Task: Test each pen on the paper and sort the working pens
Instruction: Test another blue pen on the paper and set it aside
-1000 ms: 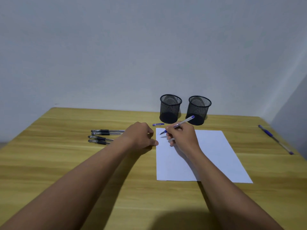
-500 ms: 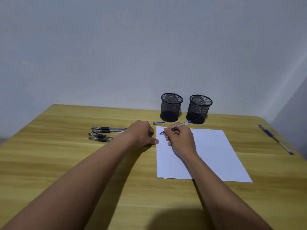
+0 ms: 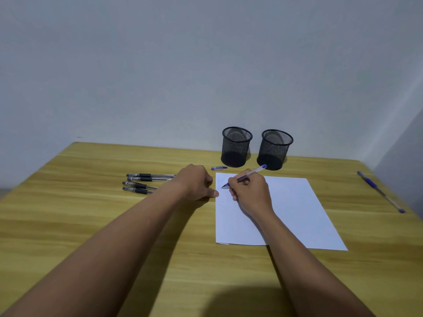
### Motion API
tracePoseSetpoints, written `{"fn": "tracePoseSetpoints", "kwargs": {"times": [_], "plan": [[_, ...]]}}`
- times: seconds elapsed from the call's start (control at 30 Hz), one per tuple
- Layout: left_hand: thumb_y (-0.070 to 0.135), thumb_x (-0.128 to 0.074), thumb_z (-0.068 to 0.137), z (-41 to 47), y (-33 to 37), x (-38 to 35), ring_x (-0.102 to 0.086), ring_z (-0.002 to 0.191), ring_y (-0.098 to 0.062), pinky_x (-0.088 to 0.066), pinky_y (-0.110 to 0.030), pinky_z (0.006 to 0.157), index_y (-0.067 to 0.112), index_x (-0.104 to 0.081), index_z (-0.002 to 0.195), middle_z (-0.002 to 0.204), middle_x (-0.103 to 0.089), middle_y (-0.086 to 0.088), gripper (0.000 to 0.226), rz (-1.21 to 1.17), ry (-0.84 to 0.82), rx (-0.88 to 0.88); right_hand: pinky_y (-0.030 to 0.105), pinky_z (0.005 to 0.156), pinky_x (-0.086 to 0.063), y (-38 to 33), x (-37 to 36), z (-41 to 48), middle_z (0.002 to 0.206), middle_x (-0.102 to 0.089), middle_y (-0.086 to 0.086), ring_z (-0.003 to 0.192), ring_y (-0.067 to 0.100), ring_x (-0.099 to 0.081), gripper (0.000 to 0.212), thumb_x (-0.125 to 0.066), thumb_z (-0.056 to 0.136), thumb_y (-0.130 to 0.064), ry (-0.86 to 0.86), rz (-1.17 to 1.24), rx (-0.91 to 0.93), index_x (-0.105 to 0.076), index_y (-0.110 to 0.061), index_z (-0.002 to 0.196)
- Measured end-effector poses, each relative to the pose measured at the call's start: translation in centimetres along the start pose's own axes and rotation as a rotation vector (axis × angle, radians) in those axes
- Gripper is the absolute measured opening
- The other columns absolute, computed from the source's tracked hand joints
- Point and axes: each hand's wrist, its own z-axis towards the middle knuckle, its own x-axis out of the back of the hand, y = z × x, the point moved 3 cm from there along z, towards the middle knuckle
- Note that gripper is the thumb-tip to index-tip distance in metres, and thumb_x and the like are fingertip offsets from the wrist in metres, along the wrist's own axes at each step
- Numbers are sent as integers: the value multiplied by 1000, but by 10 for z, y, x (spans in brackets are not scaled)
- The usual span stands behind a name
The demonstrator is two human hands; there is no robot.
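Observation:
My right hand [image 3: 249, 191] grips a clear blue pen [image 3: 251, 173], its tip touching the top left corner of the white paper [image 3: 293, 209]. A faint scribble [image 3: 220, 179] shows just above the tip. My left hand [image 3: 196, 183] rests as a loose fist on the table, thumb at the paper's left edge. Several black-grip pens [image 3: 139, 183] lie in a row left of that hand. A blue pen cap [image 3: 219, 168] lies behind the paper. Two black mesh cups [image 3: 236, 146] [image 3: 275, 149] stand side by side at the back.
Another blue pen [image 3: 380, 191] lies near the wooden table's [image 3: 91, 213] right edge. A pale wall rises behind the table's far edge.
My right hand has slid the pen tip slightly down the paper's top left corner, leaving a faint scribble. My left hand has stayed put.

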Motion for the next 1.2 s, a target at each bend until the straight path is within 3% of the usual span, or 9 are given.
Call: {"fn": "tracePoseSetpoints", "kwargs": {"times": [0.23, 0.4, 0.53, 0.63, 0.77, 0.87, 1.0, 1.2], "plan": [[59, -67, 82, 2, -1, -1, -62, 101, -26, -51, -37, 81, 13, -70, 119, 113, -71, -6, 59, -13, -2, -4, 26, 56, -54, 1, 1, 1, 68, -73, 3, 50, 10, -66, 13, -67, 93, -22, 44, 7, -17, -67, -12, 86], [57, -68, 82, 2, 0, -1, -53, 93, -18, -46, -34, 81, 12, -69, 121, 124, -68, -9, 59, -22, 2, 4, 33, 60, -58, 2, 0, 3, 67, -72, 4, 52, 13, -67, 14, -69, 92, -21, 27, 12, -24, -68, -11, 83], [57, -67, 83, 1, 3, 1, -60, 105, -24, -49, -34, 85, 13, -67, 125, 123, -68, -7, 60, -13, -8, 1, 30, 58, -58, 3, 0, 5, 69, -72, 7, 54, 15, -66, 10, -69, 90, -18, 17, 32, -67, -69, -9, 86], [60, -68, 81, 0, 2, 2, -54, 94, -19, -50, -38, 88, 13, -69, 120, 122, -69, -8, 61, 0, 0, 11, 30, 54, -56, 2, 1, 7, 69, -70, 12, 56, 19, -63, 11, -67, 92, -14, 28, 164, -116, -69, -4, 88], [59, -69, 81, -1, 2, 6, -60, 111, -26, -49, -38, 91, 14, -68, 123, 122, -69, -6, 62, -20, -8, 9, 30, 50, -49, 0, 4, 12, 67, -66, 12, 58, 22, -60, 13, -66, 92, -12, 15, 326, -203, -70, 0, 90], [52, -74, 80, -1, 2, 11, -58, 117, -23, -46, -31, 91, 16, -67, 127, 127, -67, -1, 60, -120, -3, 33, 27, 45, -44, -3, 9, 15, 66, -65, 9, 55, 18, -56, 12, -65, 92, -11, 11, 375, -210, -69, 0, 91], [36, -68, 86, 9, 0, 23, -63, 103, -22, -52, -31, 85, 17, -77, 105, 110, -73, -3, 28, -211, 137, 66, 27, 44, -43, -8, 19, 18, 66, -65, 7, 54, 17, -53, 9, -66, 93, -12, -16, 405, -170, -66, -6, 87], [37, -61, 93, 32, 7, 14, -64, 103, -25, -53, -33, 83, 21, -72, 116, 112, -72, -2, 31, -192, 308, 95, 31, 51, -52, -4, 27, 26, 69, -67, 10, 62, 23, -60, 13, -61, 97, -13, -4, 387, -163, -69, -2, 94]]}}
